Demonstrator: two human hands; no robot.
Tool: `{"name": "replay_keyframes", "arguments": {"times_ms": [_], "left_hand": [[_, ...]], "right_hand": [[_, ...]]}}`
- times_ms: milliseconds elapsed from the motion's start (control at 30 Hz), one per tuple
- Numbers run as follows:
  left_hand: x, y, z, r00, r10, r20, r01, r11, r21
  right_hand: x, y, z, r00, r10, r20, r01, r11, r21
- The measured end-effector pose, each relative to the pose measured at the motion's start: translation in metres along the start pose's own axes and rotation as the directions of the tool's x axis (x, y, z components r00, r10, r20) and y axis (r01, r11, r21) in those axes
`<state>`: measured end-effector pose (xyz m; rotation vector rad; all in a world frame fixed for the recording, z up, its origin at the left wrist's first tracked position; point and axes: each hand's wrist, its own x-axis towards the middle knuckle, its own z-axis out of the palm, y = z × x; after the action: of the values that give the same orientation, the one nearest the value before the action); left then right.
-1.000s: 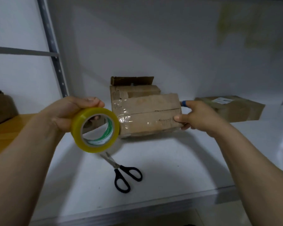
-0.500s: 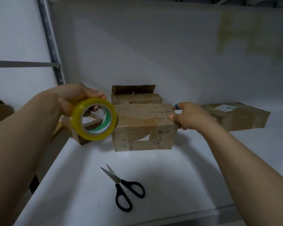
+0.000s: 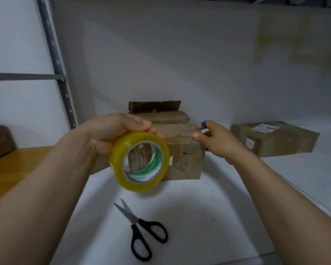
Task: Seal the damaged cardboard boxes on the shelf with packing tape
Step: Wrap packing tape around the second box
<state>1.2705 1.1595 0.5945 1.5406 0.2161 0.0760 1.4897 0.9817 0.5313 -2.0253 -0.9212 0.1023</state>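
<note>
Since before, roll (image 3: 138,139) has dropped in front of box (image 3: 185,165), left hand (image 3: 111,134) fingers clamped round it. Lying 9-to-3 at roll's 12 o'clock, box is pinched at its 3 o'clock corner by right hand (image 3: 218,144).

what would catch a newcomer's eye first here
The yellow tape roll, gripped by the left hand in the middle foreground, dominates the view. Right behind it a worn, patched cardboard box stands on the white shelf, its top right corner held by the right hand, whose fingertip wears something blue. Black-handled scissors lie slightly open on the shelf nearer the viewer.
</note>
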Motion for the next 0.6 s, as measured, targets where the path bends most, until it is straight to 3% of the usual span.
{"name": "replay_keyframes", "arguments": {"times_ms": [167, 333, 600], "left_hand": [[0.027, -0.012, 0.024, 0.983, 0.001, -0.184, 0.013, 0.997, 0.075], [0.042, -0.017, 0.040, 0.971, 0.000, -0.238, 0.008, 0.999, 0.031], [0.056, -0.026, 0.039, 0.953, -0.070, -0.296, 0.070, 0.998, -0.011]], "right_hand": [[-0.004, -0.002, -0.003, 1.000, -0.004, 0.006, 0.004, 0.996, 0.094], [-0.002, -0.003, -0.004, 1.000, -0.014, 0.018, 0.012, 0.991, 0.136], [0.005, 0.004, 0.004, 0.994, -0.101, -0.044, 0.101, 0.995, -0.002]]}}
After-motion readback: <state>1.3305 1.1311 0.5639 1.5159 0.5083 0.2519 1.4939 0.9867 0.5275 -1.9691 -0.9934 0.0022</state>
